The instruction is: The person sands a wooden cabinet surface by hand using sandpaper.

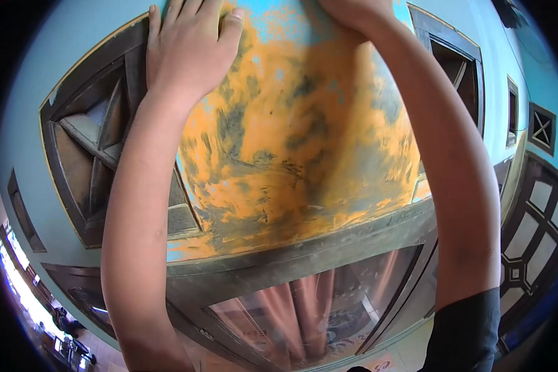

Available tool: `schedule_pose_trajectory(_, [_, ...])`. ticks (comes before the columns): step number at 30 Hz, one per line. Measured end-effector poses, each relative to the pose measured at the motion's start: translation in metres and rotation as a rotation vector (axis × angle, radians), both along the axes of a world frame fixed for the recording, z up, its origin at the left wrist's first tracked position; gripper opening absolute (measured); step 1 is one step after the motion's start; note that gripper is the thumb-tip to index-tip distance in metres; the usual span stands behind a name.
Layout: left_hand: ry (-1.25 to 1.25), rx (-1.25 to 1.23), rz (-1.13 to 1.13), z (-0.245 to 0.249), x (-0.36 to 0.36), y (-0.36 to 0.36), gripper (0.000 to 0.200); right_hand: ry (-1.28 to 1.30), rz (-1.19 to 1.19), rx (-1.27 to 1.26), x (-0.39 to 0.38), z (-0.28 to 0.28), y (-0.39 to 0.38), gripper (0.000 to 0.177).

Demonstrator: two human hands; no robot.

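Note:
Both arms reach up over a wall patch (279, 136) coloured orange and dark grey, with blue at its top. At the upper left my left hand (195, 46) lies flat on the wall beside the dark window frame, its fingers apart and nothing seen in it. My right hand (356, 15) is at the top edge near the blue part of the wall. Its fingers are cut off by the frame, so what it holds, if anything, is hidden.
Dark-framed openings with crossed bars flank the patch, at left (96, 136) and right (459, 68). Below runs a dark ledge (229, 277) over a glass pane with pinkish curtains (297, 310). A panelled door (533, 229) stands far right.

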State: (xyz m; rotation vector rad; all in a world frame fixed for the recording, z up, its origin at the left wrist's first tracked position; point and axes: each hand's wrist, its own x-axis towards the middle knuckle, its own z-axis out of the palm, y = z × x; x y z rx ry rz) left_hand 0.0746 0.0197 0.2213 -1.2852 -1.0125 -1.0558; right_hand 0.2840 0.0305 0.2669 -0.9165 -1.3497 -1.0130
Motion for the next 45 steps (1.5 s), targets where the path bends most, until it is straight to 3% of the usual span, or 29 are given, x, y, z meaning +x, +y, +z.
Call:
schedule_pose_trajectory(2, [-0.008, 0.006, 0.008, 0.0, -0.002, 0.002, 0.06, -0.146, -0.102, -0.048, -0.017, -0.013, 0.008, 0.062])
schedule_pose_trajectory(4, [-0.033, -0.025, -0.015, -0.004, 0.001, -0.004, 0.06, -0.393, -0.16, 0.157, -0.029, -0.04, 0.015, 0.066])
schedule_pose_trajectory(5, [-0.035, -0.026, -0.021, -0.004, 0.003, -0.006, 0.059, -0.422, -0.149, 0.066, -0.016, -0.04, 0.009, 0.066])
schedule_pose_trajectory(8, [-0.027, -0.017, -0.026, -0.004, 0.003, -0.006, 0.059, -0.237, -0.143, 0.071, 0.025, -0.003, 0.025, 0.065])
schedule_pose_trajectory(9, [-0.022, -0.014, -0.024, -0.003, 0.003, -0.005, 0.059, -0.222, 0.095, 0.161, 0.018, 0.006, 0.023, 0.065])
schedule_pose_trajectory(12, [-0.013, 0.004, -0.018, 0.0, -0.002, 0.001, 0.058, -0.096, -0.009, 0.013, -0.002, -0.016, 0.011, 0.064])
schedule_pose_trajectory(14, [-0.013, 0.033, -0.021, 0.002, -0.007, 0.006, 0.058, -0.262, -0.131, 0.033, -0.024, -0.031, 0.019, 0.065])
schedule_pose_trajectory(16, [-0.01, 0.066, -0.033, 0.004, -0.012, 0.014, 0.058, -0.361, -0.043, -0.037, -0.021, -0.042, -0.004, 0.066])
schedule_pose_trajectory(19, [-0.027, 0.059, -0.087, 0.001, -0.006, 0.005, 0.058, -0.149, -0.136, 0.053, 0.01, -0.007, 0.021, 0.066])
schedule_pose_trajectory(20, [-0.035, 0.04, -0.11, -0.001, -0.003, 0.002, 0.058, -0.184, 0.336, 0.19, 0.034, 0.024, 0.07, 0.066])
schedule_pose_trajectory(22, [-0.01, 0.07, -0.085, 0.001, -0.006, 0.008, 0.058, -0.005, -0.088, 0.06, 0.016, 0.013, 0.036, 0.065])
schedule_pose_trajectory(25, [-0.036, 0.053, -0.106, -0.002, -0.004, 0.003, 0.058, -0.205, -0.138, 0.086, -0.03, -0.012, 0.029, 0.064])
schedule_pose_trajectory(26, [-0.053, 0.034, -0.124, -0.004, -0.002, 0.0, 0.058, -0.302, -0.071, 0.128, -0.042, -0.029, 0.021, 0.063])
schedule_pose_trajectory(28, [-0.048, 0.026, -0.1, -0.002, -0.006, 0.001, 0.057, -0.35, -0.151, 0.091, -0.034, -0.037, 0.02, 0.063])
schedule_pose_trajectory(30, [-0.028, 0.025, -0.085, 0.0, -0.005, 0.003, 0.057, -0.394, -0.109, 0.056, 0.003, -0.044, 0.017, 0.062])
schedule_pose_trajectory(33, [-0.029, 0.043, -0.077, -0.002, -0.004, 0.005, 0.056, -0.216, -0.118, -0.048, 0.035, -0.039, 0.011, 0.063])
schedule_pose_trajectory(36, [-0.04, 0.04, -0.091, -0.004, -0.004, 0.006, 0.056, -0.129, -0.012, 0.053, 0.016, -0.035, 0.031, 0.063])
schedule_pose_trajectory(37, [-0.038, 0.027, -0.096, -0.005, -0.005, 0.004, 0.056, -0.197, -0.161, 0.022, 0.002, -0.044, 0.019, 0.064])
schedule_pose_trajectory(38, [-0.034, 0.018, -0.101, -0.005, -0.005, 0.002, 0.056, -0.265, -0.165, -0.113, -0.019, -0.057, 0.003, 0.065])
schedule_pose_trajectory(40, [-0.057, 0.014, -0.094, -0.007, -0.003, -0.002, 0.056, -0.485, -0.133, 0.092, -0.032, -0.091, 0.016, 0.063])
schedule_pose_trajectory(43, [-0.058, 0.031, -0.075, -0.007, -0.003, 0.001, 0.056, -0.442, -0.302, 0.187, -0.025, -0.072, 0.024, 0.06])
schedule_pose_trajectory(45, [-0.05, 0.034, -0.073, -0.008, -0.004, 0.002, 0.056, -0.368, 0.043, 0.08, -0.023, -0.037, 0.025, 0.06])
